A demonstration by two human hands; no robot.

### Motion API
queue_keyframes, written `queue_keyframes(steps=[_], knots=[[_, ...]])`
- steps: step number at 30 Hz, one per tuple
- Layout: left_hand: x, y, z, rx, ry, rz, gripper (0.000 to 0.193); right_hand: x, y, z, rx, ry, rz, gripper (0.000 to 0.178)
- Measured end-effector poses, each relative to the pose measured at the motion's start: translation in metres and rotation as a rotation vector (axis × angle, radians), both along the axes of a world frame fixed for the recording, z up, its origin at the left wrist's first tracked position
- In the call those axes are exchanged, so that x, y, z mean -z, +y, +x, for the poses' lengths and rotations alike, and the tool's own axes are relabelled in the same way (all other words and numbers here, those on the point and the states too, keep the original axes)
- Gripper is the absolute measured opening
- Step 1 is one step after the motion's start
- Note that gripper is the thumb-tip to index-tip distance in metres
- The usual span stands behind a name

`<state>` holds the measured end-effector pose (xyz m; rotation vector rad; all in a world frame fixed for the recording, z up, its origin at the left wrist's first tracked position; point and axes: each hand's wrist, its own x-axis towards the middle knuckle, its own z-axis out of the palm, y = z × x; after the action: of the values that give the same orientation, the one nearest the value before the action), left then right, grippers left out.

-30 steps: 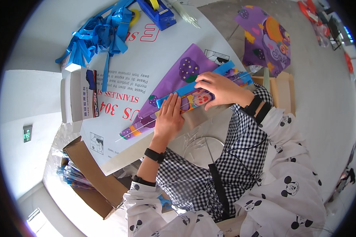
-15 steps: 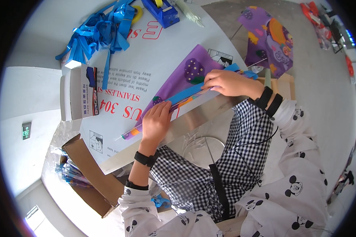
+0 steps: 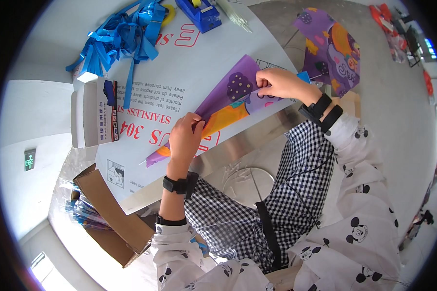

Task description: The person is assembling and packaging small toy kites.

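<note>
A long, tapering purple printed sheet (image 3: 240, 89), with a dark strawberry pattern and a yellow-orange band, lies slantwise across the table. My left hand (image 3: 183, 138) pinches its near edge towards the narrow left end, fingers curled. Farther right, my right hand (image 3: 282, 83) is closed on the upper right part of the sheet, thumb and fingers together. A blue strip end (image 3: 303, 77) peeks out past my right hand; the rest of it is hidden. At the narrow left tip, a thin pale end sticks out.
Tangled blue strips (image 3: 126, 39) lie at the back left near a blue tape dispenser (image 3: 199, 14). A white box (image 3: 90, 114) stands at the left edge, with an open brown carton (image 3: 114, 218) below. Another purple printed piece (image 3: 330, 51) hangs beyond the table's right side.
The sheet's patterned near part now covers the blue strip that lay along the edge. My right hand has moved slightly away from me, my left hand slightly left and nearer the far side.
</note>
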<state>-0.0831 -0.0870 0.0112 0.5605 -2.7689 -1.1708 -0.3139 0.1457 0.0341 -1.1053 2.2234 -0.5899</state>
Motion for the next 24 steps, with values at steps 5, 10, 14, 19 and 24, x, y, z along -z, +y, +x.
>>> queue_keyframes(steps=[5, 10, 14, 19, 24], knots=[[0.003, 0.018, 0.002, -0.037, 0.214, -0.540, 0.015, 0.015, 0.013, 0.014, 0.096, 0.325, -0.207, 0.024], [0.015, 0.042, 0.007, 0.216, 0.330, -0.404, 0.036, 0.019, 0.024, 0.018, -0.140, 0.587, -0.353, 0.025], [0.013, 0.040, 0.016, 0.243, 0.290, -0.414, 0.043, 0.008, 0.019, 0.044, -0.248, 0.477, -0.306, 0.041], [0.012, 0.031, 0.016, 0.297, 0.320, -0.454, 0.040, 0.011, 0.022, 0.045, -0.369, 0.675, -0.288, 0.035], [-0.016, 0.079, 0.050, -0.011, 0.406, -0.130, 0.029, 0.000, 0.027, 0.070, -0.272, 0.440, -0.211, 0.022]])
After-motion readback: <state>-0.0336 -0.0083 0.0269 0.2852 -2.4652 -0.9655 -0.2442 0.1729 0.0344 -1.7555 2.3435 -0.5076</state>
